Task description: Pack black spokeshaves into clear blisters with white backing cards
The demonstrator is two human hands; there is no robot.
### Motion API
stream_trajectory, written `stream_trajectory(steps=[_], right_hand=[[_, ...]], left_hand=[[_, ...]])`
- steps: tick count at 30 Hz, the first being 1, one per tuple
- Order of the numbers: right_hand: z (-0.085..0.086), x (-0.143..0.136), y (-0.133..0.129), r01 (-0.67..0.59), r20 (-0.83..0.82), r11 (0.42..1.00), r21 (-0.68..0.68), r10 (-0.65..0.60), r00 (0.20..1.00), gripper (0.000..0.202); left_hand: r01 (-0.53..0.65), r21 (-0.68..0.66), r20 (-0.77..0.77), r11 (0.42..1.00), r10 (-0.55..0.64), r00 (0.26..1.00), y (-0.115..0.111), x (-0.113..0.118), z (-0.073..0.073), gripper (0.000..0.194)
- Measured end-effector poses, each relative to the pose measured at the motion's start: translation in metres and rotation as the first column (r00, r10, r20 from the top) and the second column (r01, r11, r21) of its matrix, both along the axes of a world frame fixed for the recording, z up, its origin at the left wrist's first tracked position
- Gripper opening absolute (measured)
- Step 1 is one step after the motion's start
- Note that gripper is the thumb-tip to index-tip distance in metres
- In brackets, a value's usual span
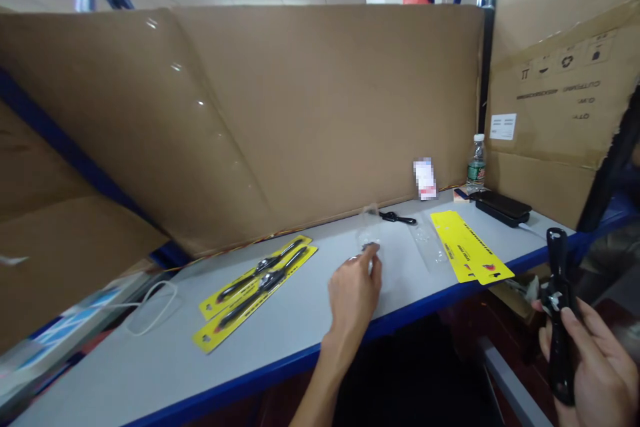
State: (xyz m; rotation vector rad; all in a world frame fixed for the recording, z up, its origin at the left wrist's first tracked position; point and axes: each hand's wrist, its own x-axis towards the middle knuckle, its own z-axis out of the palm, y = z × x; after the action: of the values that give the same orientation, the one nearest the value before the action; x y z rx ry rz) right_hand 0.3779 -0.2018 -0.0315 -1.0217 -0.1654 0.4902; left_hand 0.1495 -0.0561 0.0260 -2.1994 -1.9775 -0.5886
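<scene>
My right hand (600, 360), at the lower right beyond the table edge, is wrapped round a black two-handled spokeshave (556, 280) held upright with its metal middle showing. My left hand (354, 287) reaches over the table with thumb and forefinger pinched together. Something small and dark shows at its fingertips, too small to name, in front of a clear plastic piece (369, 217). Another black spokeshave (399, 218) lies just behind and to the right. On the left, two spokeshaves (267, 280) lie on yellow cards (210, 340).
Yellow cards (463, 247) and a clear plastic blister (429, 243) lie right of my left hand. Farther right are a black case (501, 207) and a water bottle (477, 165). A white cable (173, 290) loops at left. Cardboard walls (325, 113) stand behind the table.
</scene>
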Motion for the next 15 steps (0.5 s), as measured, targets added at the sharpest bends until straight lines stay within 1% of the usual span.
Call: stream_trajectory(steps=[2,4,6,8,10,12,15], right_hand=[[-0.002,0.003,-0.001,-0.019,-0.001,1.0,0.006,0.019,1.0,0.06],[-0.006,0.008,-0.002,-0.023,0.007,1.0,0.015,0.023,1.0,0.06],[-0.01,0.013,-0.002,-0.016,0.026,1.0,0.017,0.016,1.0,0.058],[-0.013,0.018,-0.003,-0.005,0.039,1.0,0.023,0.004,0.999,0.055],[-0.016,0.023,-0.004,0.005,0.048,0.999,0.044,-0.007,0.999,0.053],[-0.018,0.026,-0.005,0.021,0.056,0.998,0.064,-0.025,0.998,0.053],[-0.023,0.029,-0.004,0.049,0.09,0.997,0.061,-0.054,0.995,0.057]], left_hand=[[0.112,-0.02,-0.021,0.994,-0.112,0.993,0.012,0.033,0.001,0.037],[0.213,-0.059,-0.051,0.975,-0.216,0.975,0.025,0.066,-0.001,0.035],[0.282,-0.122,-0.068,0.952,-0.292,0.954,0.038,0.094,-0.005,0.034],[0.335,-0.177,-0.076,0.926,-0.352,0.933,0.05,0.116,-0.01,0.035],[0.364,-0.203,-0.073,0.909,-0.385,0.92,0.059,0.13,-0.017,0.036],[0.383,-0.21,-0.067,0.9,-0.404,0.913,0.064,0.139,-0.023,0.036],[0.411,-0.19,-0.058,0.891,-0.429,0.902,0.07,0.145,-0.024,0.041]])
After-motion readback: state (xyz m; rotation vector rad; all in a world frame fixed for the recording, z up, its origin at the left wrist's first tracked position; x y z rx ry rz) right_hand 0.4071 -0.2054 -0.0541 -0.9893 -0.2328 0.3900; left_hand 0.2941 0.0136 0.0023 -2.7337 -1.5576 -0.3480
